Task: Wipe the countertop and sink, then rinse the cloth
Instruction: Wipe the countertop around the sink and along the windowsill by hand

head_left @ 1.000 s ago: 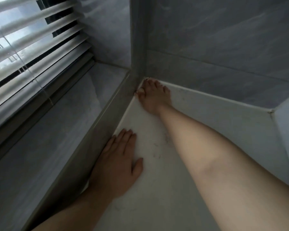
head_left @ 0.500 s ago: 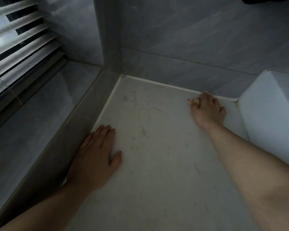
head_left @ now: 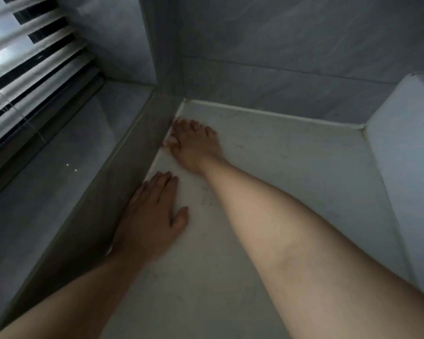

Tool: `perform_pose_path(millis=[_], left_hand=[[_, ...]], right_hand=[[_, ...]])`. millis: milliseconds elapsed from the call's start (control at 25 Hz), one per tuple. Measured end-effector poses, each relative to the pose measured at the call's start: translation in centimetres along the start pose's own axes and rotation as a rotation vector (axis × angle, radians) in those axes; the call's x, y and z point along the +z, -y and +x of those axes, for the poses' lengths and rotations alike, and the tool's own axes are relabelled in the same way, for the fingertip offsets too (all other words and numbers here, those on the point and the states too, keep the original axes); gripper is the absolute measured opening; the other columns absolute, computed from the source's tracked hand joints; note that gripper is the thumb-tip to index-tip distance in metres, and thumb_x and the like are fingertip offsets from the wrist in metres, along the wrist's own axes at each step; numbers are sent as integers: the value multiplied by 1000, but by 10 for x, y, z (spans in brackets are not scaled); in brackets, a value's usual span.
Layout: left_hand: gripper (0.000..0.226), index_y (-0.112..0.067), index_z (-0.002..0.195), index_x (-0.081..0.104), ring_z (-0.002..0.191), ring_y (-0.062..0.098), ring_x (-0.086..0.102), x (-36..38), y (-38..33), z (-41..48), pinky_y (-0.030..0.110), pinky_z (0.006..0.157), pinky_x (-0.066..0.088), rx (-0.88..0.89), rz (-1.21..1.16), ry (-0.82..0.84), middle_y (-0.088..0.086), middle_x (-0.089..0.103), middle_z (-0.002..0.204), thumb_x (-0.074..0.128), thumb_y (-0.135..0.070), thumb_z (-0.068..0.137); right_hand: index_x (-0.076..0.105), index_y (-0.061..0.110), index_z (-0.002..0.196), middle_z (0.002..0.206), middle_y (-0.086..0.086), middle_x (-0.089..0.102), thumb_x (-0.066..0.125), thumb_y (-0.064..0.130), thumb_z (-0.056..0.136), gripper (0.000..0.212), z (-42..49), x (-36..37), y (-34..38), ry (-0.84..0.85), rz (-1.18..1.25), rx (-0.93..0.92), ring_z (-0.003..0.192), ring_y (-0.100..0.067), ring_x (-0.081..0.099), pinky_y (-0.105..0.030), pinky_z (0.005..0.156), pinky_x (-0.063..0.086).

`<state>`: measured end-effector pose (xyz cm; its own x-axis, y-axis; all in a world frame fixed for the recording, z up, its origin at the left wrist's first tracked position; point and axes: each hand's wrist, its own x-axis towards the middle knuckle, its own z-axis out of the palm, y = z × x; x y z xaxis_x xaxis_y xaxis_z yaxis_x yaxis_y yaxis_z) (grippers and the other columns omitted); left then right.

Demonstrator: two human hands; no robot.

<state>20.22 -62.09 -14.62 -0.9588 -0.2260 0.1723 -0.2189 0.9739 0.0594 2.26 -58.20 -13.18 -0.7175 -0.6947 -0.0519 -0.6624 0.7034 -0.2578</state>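
My left hand (head_left: 152, 214), left of centre, lies flat on the hard, smooth countertop (head_left: 291, 179), fingers together, bracing me. Just above it, my right hand (head_left: 194, 145) presses at the counter's left edge, fingers bent, arm outstretched. I can't see the cloth. If it's under that palm, I'd judge it limp and light, best bunched beneath the fingers.

The right hand (head_left: 194, 146) slid back over the countertop (head_left: 291, 182). Half a second before, it was by the back wall, close to the white block (head_left: 406, 167) on the right. It went left and ended up against the grey ledge (head_left: 145, 143), just ahead of the left hand (head_left: 149, 216).
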Motion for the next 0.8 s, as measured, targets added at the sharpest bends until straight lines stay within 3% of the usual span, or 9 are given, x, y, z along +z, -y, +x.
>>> perform_pose_path(millis=[200, 360, 560, 800], left_hand=[[66, 0, 126, 54, 122, 32, 51, -2, -1, -2, 33, 102, 20, -9, -1, 2, 19, 54, 131, 34, -43, 81], [67, -1, 128, 53, 123, 31, 50, 0, -1, -1, 32, 103, 19, -5, 6, 9, 18, 53, 133, 33, -44, 81], [68, -2, 130, 51, 126, 32, 48, -1, 1, -1, 32, 104, 17, -4, 17, 19, 18, 50, 136, 31, -46, 82], [68, 0, 128, 52, 124, 34, 49, -1, -2, -1, 33, 103, 19, -3, 25, 27, 20, 52, 134, 32, -45, 81]], right_hand=[[24, 18, 149, 158, -2, 20, 30, 51, 96, 62, -35, -30, -138, -127, -56, 323, 144, -22, 18, -44, 115, 13], [18, 12, 150, 159, -5, 14, 24, 44, 100, 60, -100, -60, -239, -103, -96, 529, 146, -22, 12, -40, 117, 8], [20, 5, 148, 157, -14, 19, 26, 35, 101, 57, -137, -52, -221, -195, -37, 646, 144, -29, 17, -39, 117, 10], [21, 12, 149, 157, -9, 20, 29, 38, 100, 57, -179, -32, -199, -247, -88, 689, 144, -25, 16, -36, 116, 7]])
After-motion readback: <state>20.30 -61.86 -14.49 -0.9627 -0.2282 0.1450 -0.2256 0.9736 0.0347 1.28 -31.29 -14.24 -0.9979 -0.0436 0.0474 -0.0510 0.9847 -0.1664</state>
